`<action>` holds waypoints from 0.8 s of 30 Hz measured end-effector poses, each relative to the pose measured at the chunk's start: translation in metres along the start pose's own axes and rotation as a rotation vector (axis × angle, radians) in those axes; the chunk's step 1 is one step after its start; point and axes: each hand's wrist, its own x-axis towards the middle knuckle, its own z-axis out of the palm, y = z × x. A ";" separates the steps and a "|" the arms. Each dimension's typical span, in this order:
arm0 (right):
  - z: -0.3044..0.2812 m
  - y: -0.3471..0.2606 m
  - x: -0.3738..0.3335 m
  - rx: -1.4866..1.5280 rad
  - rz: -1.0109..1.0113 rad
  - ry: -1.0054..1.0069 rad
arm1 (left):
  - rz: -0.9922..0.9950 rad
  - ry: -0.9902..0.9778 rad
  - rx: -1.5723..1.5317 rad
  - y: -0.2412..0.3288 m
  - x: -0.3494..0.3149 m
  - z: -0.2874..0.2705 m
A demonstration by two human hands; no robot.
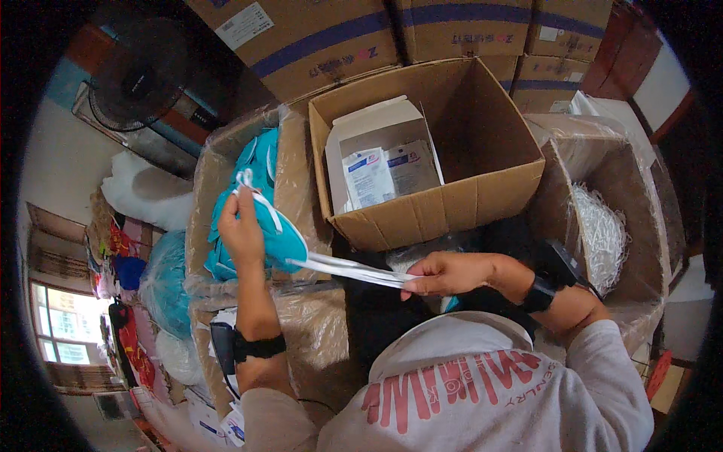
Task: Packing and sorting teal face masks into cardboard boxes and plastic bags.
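A teal fabric piece with white straps hangs between my two hands, in front of a box full of similar teal pieces. My left hand is closed in a pinch on its upper end, with looped white strap ends sticking up past the fingertips. Several white straps run taut from the lower edge of the piece to my right hand. Thumb and fingers of the right hand are pinched shut on those straps, left of my black wristband.
An open cardboard box ahead holds a white carton with flat packets. Teal pieces fill a plastic-lined box at left. White strings lie in a lined box at right. Stacked cartons stand behind; a fan is far left.
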 end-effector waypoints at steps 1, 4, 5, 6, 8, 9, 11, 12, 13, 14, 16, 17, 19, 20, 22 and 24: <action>-0.003 0.001 -0.001 -0.100 -0.060 0.046 | 0.045 -0.072 0.125 -0.001 -0.006 0.000; -0.008 -0.007 0.000 -0.415 -0.152 0.150 | 0.143 -0.335 0.332 0.006 -0.037 0.015; -0.008 -0.020 0.000 -0.528 -0.126 0.164 | 0.153 -0.456 0.290 0.008 -0.050 0.024; -0.008 -0.029 0.001 -0.643 -0.099 0.177 | 0.110 -0.624 0.173 0.012 -0.065 0.033; -0.007 -0.029 0.002 -0.717 -0.148 0.223 | 0.058 -0.893 0.048 0.019 -0.096 0.053; -0.007 -0.028 0.003 -0.754 -0.173 0.248 | 0.048 -0.994 0.048 0.020 -0.109 0.062; -0.008 -0.025 -0.001 -0.803 -0.150 0.169 | -0.111 -1.294 0.156 0.009 -0.124 0.074; -0.009 -0.023 -0.003 -0.826 -0.147 0.123 | -0.143 -1.349 0.111 0.001 -0.129 0.073; -0.008 -0.019 -0.008 -0.804 -0.122 0.132 | -0.167 -1.414 0.054 -0.006 -0.133 0.073; -0.006 -0.014 -0.015 -0.782 -0.099 0.140 | -0.191 -1.477 -0.004 -0.011 -0.137 0.070; 0.000 -0.012 -0.022 -0.713 -0.049 0.108 | -0.329 -1.501 -0.109 -0.010 -0.139 0.051; 0.004 -0.005 -0.023 -0.660 -0.065 0.057 | -0.399 -1.510 -0.163 -0.012 -0.141 0.041; 0.023 0.007 -0.026 -0.624 -0.090 0.024 | -0.334 -1.571 -0.115 -0.022 -0.153 0.017; 0.028 0.013 -0.029 -0.581 -0.106 -0.014 | -0.265 -1.582 -0.083 -0.021 -0.160 0.009; 0.033 0.023 -0.035 -0.498 -0.148 -0.101 | -0.407 -1.690 -0.031 -0.025 -0.181 -0.006; 0.029 0.022 -0.042 -0.414 -0.113 -0.169 | -0.504 -1.573 -0.184 -0.023 -0.198 -0.007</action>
